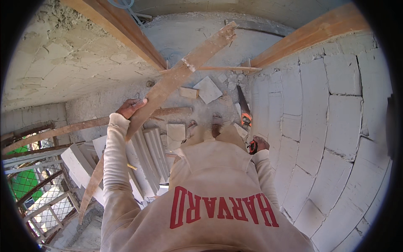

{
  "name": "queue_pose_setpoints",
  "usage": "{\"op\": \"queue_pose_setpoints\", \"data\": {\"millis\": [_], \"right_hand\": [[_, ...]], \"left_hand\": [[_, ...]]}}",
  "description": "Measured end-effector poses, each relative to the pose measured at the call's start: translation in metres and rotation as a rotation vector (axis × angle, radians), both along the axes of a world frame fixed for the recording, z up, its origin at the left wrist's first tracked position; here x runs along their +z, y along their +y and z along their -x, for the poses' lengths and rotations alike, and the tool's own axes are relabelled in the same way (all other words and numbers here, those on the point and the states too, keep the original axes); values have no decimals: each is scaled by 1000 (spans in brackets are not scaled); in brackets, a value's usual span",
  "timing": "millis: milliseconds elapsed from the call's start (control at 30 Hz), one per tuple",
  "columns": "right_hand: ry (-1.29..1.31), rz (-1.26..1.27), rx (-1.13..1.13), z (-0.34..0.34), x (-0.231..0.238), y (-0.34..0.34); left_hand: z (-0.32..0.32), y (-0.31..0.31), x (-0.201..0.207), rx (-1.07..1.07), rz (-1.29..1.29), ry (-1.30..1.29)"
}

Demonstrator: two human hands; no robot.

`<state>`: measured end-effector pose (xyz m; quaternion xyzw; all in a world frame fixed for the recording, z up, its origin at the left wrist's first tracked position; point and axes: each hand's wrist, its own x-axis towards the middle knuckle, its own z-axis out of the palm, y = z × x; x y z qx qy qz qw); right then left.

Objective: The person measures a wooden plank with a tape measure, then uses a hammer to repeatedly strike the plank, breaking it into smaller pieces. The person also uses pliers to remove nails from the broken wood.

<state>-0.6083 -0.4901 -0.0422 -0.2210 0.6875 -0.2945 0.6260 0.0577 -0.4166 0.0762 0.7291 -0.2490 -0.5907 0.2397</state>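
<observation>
My left hand is closed on the edge of a long, worn wooden plank. The plank slants from beside my left arm up toward the doorway, and its far end is splintered with a whitish patch partway along. Down by the block wall, my right hand is closed around an orange and black tape measure. A handsaw with an orange and black handle stands against the foot of that wall, just ahead of my right hand.
A wooden door frame stands ahead, with a thin crosspiece low across it. Pale blocks are stacked at my left, near a curved board and a metal grille. Broken block pieces litter the dusty floor.
</observation>
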Motion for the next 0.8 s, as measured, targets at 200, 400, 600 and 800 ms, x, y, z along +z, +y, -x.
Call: {"op": "queue_pose_setpoints", "data": {"millis": [200,400,600,800], "right_hand": [[229,170,394,24,-45,36],[75,-140,115,48,-87,87],[189,-510,183,37,-180,69],[793,-378,586,84,-440,53]], "left_hand": [[33,24,49,136,425,-466],[95,57,73,284,565,567],[247,162,-141,-86,-386,79],[406,182,-260,-497,-1007,-411]]}}
